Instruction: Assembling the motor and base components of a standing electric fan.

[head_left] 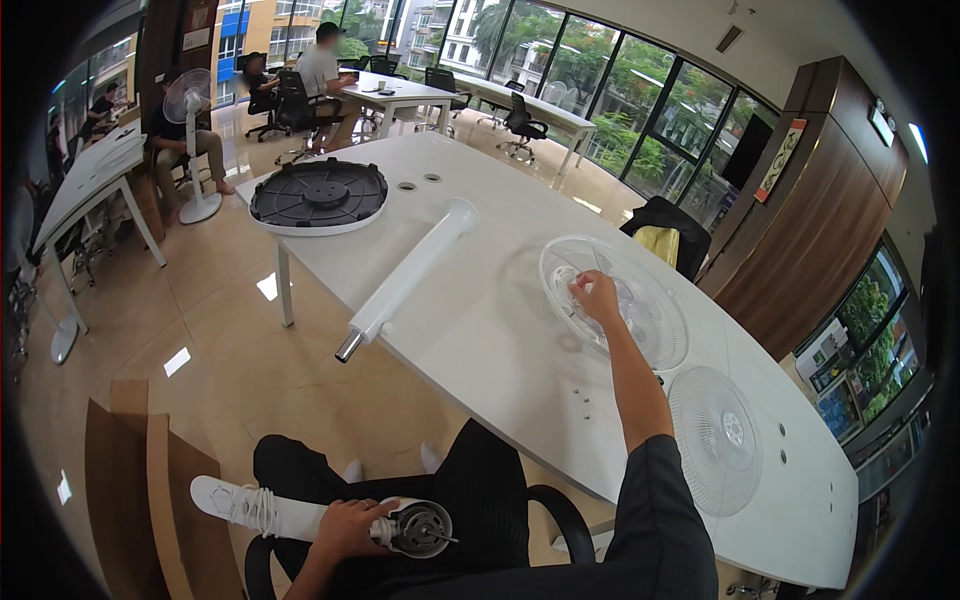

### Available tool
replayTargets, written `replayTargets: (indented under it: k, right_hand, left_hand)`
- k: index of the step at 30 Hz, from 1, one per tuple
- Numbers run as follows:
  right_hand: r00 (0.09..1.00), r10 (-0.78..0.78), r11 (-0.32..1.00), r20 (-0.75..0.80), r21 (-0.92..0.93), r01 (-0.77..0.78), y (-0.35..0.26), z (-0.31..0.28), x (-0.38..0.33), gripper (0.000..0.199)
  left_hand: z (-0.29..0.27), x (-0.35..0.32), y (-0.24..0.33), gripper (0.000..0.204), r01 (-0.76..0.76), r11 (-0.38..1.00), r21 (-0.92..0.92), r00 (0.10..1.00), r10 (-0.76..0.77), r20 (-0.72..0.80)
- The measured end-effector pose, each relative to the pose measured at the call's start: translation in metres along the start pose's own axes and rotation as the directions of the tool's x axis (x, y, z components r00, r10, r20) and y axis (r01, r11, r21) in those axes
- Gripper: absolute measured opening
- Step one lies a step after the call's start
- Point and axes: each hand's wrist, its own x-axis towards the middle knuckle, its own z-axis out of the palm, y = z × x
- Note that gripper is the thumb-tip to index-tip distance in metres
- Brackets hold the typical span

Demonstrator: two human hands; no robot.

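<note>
Across my lap lies a white fan motor unit [290, 517], its round housing showing the bare motor and a thin shaft. A white cord [262, 508] is coiled around its long neck. My left hand [352, 527] is closed around the unit just beside the motor. Stretched out over the table, my right hand [598, 296] is in a pinch above a white wire fan grille [660, 325] with clear fan blades in it. What its fingertips hold, if anything, I cannot make out. A second, flatter grille [715, 440] lies nearer on the right. Several small screws [586, 402] lie to its left.
A white fan pole [415, 268] with a metal end overhangs the table [480, 330] edge. A round black-and-white fan base [318, 195] sits at the far left corner. Open cardboard [165, 500] stands on the floor to my left. People sit at tables behind; an assembled fan [195, 140] stands there.
</note>
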Motion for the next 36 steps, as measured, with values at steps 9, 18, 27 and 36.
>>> replayTargets:
  k: [9, 18, 27, 36]
  right_hand:
    - [0.969, 0.235, 0.918, 0.078, 0.311, -0.247, 0.004, 0.002, 0.015, 0.018]
    - [0.890, 0.431, 0.449, 0.149, 0.821, -0.354, -0.035, -0.017, 0.027, 0.021]
    - [0.964, -0.056, 0.686, 0.260, 0.711, -0.152, -0.276, -0.084, -0.173, 0.013]
    - [0.917, 0.121, 0.866, 0.380, 0.412, -0.285, -0.330, -0.021, -0.352, 0.025]
  left_hand:
    - [-0.002, 0.001, 0.005, 0.084, -0.018, 1.000, 0.022, 1.000, 0.018, -0.003]
    - [0.006, -0.006, 0.000, 0.089, -0.002, 0.999, -0.036, 0.997, 0.005, 0.077]
    - [0.010, -0.004, -0.011, 0.100, -0.157, 0.984, -0.084, 0.977, 0.142, -0.158]
    - [0.009, -0.016, 0.008, 0.095, 0.009, 0.997, -0.073, 0.991, -0.019, -0.131]
